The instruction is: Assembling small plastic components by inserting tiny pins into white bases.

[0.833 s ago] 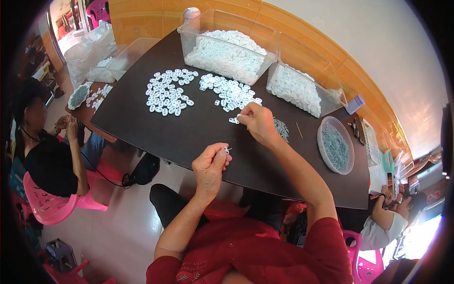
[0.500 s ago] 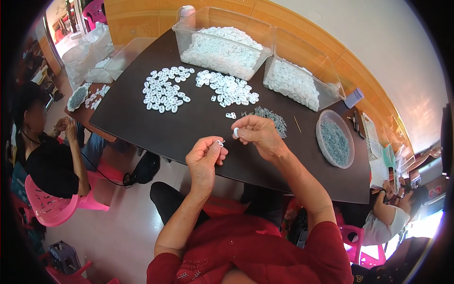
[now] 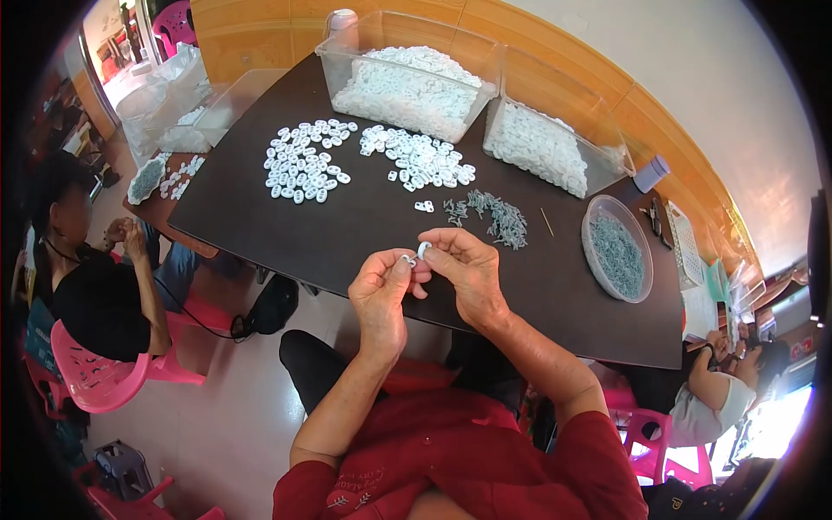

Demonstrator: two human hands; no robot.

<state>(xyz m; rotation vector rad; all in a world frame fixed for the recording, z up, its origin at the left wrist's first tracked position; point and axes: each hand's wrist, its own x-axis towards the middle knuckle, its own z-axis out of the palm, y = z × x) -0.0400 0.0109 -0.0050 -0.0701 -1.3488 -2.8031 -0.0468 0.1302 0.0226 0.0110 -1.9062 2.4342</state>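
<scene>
1. The worktop (image 3: 230, 191) is bounded by a slanting left edge, and open room is left between it and a cluster of white oval pieces (image 3: 299, 165).
2. The left hand (image 3: 379, 290) is held over the near edge, a small white part (image 3: 408, 259) being pinched at its fingertips.
3. A large clear tub (image 3: 472, 117) of white pieces is set along the far edge; a white heap (image 3: 425, 160) is spread before it.
4. Just beside the left hand, a white oval piece (image 3: 424, 250) is pinched between thumb and fingers of the right hand (image 3: 468, 270); whether the two held parts are touching cannot be told.
5. Small grey pieces (image 3: 507, 221) are piled beyond the right hand, a second clear tub (image 3: 598, 179) being placed behind them.
6. A round tub (image 3: 588, 250) is stood near the right edge; open room is left from it to the near right corner.
</scene>
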